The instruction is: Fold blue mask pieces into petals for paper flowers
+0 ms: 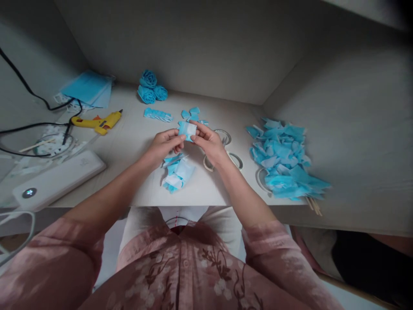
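Observation:
Between both hands is a small, squarish blue-and-white piece of mask fabric [187, 131]. My left hand [166, 143] pinches its left edge with thumb and fingers. On the other side, my right hand [209, 141] grips its right edge, the thumb at the lower front. Just below my left hand lies a pile of cut blue-and-white fabric pieces [179, 174]. Beyond my fingers are petal-shaped blue pieces [193, 113] and a row of overlapping blue pieces [158, 114]. Part of a tape roll [223, 136] shows beside my right hand and wrist.
Three blue fabric roses [148, 88] stand by the back panel. At the left are blue face masks [88, 89], a yellow glue gun [98, 122], black cables and a white power bank [60, 177]. Blue fabric flowers on sticks [280, 157] lie to the right.

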The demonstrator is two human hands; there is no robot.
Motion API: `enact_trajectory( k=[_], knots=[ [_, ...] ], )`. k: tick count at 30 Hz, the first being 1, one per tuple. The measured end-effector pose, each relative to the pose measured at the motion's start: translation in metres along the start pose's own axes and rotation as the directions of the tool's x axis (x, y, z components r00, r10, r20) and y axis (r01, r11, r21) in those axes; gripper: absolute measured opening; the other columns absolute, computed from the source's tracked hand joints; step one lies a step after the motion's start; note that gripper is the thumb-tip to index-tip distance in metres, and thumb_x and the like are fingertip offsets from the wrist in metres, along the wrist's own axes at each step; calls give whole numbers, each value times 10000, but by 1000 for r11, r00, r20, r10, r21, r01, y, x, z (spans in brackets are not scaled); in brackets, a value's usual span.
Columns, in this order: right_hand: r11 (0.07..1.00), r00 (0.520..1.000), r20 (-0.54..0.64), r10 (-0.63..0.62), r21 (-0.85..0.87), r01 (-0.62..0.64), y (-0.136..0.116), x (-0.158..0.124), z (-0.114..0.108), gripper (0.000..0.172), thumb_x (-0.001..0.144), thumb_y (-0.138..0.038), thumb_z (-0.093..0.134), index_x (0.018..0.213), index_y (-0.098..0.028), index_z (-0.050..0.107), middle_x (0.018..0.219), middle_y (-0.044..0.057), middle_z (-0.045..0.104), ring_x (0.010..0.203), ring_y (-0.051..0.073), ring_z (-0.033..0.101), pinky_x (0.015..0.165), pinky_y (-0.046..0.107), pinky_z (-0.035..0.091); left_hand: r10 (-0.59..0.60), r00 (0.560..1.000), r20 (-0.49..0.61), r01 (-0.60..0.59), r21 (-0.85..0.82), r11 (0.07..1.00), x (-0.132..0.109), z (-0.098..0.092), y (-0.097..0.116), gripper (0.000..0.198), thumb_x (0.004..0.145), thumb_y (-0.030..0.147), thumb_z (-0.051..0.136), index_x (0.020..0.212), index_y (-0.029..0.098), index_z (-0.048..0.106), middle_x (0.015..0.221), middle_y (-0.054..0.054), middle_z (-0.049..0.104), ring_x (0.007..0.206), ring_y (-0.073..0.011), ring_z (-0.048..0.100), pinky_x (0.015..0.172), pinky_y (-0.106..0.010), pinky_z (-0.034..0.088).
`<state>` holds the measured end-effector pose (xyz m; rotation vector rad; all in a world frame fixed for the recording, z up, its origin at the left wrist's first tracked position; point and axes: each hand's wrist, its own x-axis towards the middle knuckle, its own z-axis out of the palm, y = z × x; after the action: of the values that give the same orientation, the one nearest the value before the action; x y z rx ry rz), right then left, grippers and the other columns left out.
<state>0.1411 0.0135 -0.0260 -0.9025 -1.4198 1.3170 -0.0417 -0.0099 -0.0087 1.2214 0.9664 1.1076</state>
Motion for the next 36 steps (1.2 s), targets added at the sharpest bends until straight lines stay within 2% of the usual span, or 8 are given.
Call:
enact_trajectory(
  k=[6,10,13,18,24,28,31,36],
  knots=[
    [999,1000,9,30,-17,-29,-8,-3,-1,552,789,-482,769,1291,-261,708,977,14,728,925,171,671,884,334,591,38,998,-59,-36,29,999,3,0,-1,259,657,345,793,646,163,610,599,10,618,526,-74,515,553,-220,422],
    [996,999,-10,46,-80,-46,-19,-1,-7,472,843,-531,704,1238,-275,733,1133,34,747,1046,188,678,927,346,582,-4,1000,-26,5,56,998,1,0,0,232,665,334,754,640,163,601,599,11,619,523,-73,514,554,-221,418],
    [987,999,54,9,-162,0,-25,6,-7,419,799,-491,767,1142,-250,755,1059,28,754,984,170,677,912,329,566,-10,1000,3,10,74,997,0,1,-1,260,641,335,778,629,162,585,594,21,600,524,-66,496,547,-214,402],
    [921,973,209,-96,-352,166,-37,14,-2,220,795,-379,763,912,-194,740,870,6,732,789,134,631,782,295,528,-23,1000,-12,24,52,998,0,3,-2,252,622,304,782,627,164,572,578,30,590,516,-63,488,538,-210,393],
    [687,869,348,-351,-536,491,-45,4,-10,113,890,-264,677,924,-235,781,985,32,772,961,186,686,951,380,525,-40,999,5,40,20,999,0,3,1,207,652,283,760,652,160,593,579,25,604,506,-66,508,541,-210,410],
    [605,826,361,-434,-562,563,-37,0,-19,142,930,-268,663,969,-266,800,1062,39,786,1043,206,704,1000,420,517,-45,999,22,44,43,998,-1,3,1,225,669,294,778,670,158,598,596,19,614,522,-64,503,544,-203,402],
    [637,846,344,-407,-557,533,-35,0,-21,174,941,-306,663,1047,-271,796,1113,46,789,1087,209,707,1032,423,515,-40,999,26,39,45,998,0,2,-3,253,666,318,786,672,163,585,591,24,597,525,-64,489,538,-203,390],
    [806,928,290,-233,-476,351,-30,7,-18,443,900,-489,695,1279,-262,720,1157,53,777,1052,201,716,933,368,563,-11,999,37,9,53,999,1,1,-9,283,662,342,780,649,173,553,589,28,574,531,-65,481,538,-207,386]
  ],
)
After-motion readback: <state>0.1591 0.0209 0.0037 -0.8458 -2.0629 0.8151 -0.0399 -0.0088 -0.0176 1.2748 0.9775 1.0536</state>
